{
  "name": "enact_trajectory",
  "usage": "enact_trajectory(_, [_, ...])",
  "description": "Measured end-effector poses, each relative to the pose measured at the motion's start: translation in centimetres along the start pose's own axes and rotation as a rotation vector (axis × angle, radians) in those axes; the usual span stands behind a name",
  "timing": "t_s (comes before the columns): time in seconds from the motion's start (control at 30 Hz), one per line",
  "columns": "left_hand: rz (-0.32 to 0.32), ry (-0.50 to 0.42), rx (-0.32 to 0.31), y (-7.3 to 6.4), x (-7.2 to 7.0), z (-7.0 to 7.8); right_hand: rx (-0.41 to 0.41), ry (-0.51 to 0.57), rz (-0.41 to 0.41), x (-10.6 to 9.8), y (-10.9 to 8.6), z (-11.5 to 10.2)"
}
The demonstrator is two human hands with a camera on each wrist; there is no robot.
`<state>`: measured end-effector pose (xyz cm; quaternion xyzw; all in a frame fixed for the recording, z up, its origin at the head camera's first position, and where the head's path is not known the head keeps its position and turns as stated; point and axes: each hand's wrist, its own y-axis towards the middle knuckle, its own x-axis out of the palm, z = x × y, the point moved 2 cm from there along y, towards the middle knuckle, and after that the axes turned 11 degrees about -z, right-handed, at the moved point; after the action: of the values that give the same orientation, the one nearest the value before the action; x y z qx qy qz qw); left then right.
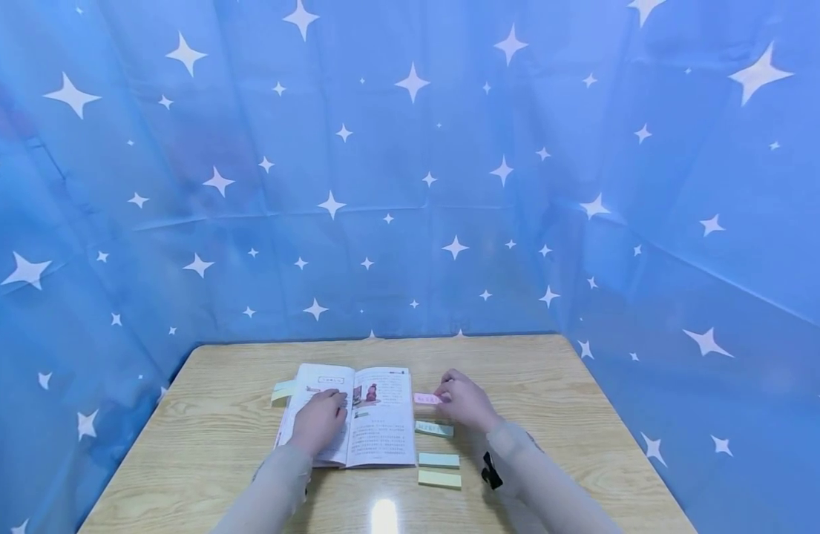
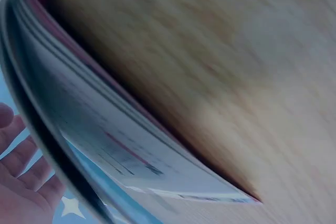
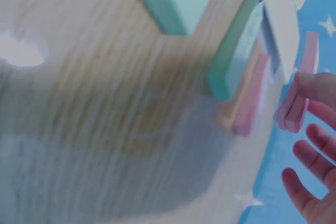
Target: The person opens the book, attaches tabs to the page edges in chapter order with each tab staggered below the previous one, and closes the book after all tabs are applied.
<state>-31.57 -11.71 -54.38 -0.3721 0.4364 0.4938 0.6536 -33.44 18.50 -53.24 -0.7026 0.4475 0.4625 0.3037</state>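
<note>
An open book (image 1: pixel 383 437) lies on the table, its right page carrying a coloured picture and lines of print. My left hand (image 1: pixel 321 421) rests on the left page, fingers extended toward the centre fold. The left wrist view shows the book's curved page edges (image 2: pixel 121 124) and the fingers spread beyond them. To the right of the book, my right hand (image 1: pixel 468 402) is at the right end of a pink sticky-note pad (image 1: pixel 426 398) with writing on it. In the right wrist view, thumb and finger pinch pink sticky notes (image 3: pixel 296 103) above another pink pad (image 3: pixel 252 98).
Below the pink pad, a green pad with writing (image 1: pixel 434 429), a plain green pad (image 1: pixel 439 460) and a yellow pad (image 1: pixel 439 480) form a column beside the book. Pale tabs (image 1: pixel 283 391) stick out from the book's left edge. A starry blue curtain (image 1: pixel 383 170) surrounds the wooden table (image 1: pixel 556 371).
</note>
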Motion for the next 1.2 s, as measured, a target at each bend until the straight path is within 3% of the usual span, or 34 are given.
enact_trajectory(0.3, [0.06, -0.124, 0.13, 0.6, -0.7, 2.1, -0.037, -0.049, 0.02, -1.6, 0.1, -2.3])
enact_trajectory(0.47, [0.061, -0.181, 0.201, 1.0, -0.6, 3.0, -0.056, -0.038, 0.007, -2.4, 0.1, -3.5])
enact_trajectory(0.73, [-0.014, -0.39, 0.227, 1.3, -0.7, 3.8, -0.12, -0.044, 0.016, -3.0, 0.5, -5.1])
enact_trajectory(1.2, [-0.016, -0.462, 0.275, 1.7, -0.8, 4.7, -0.153, -0.13, 0.003, -3.0, 1.3, -7.6])
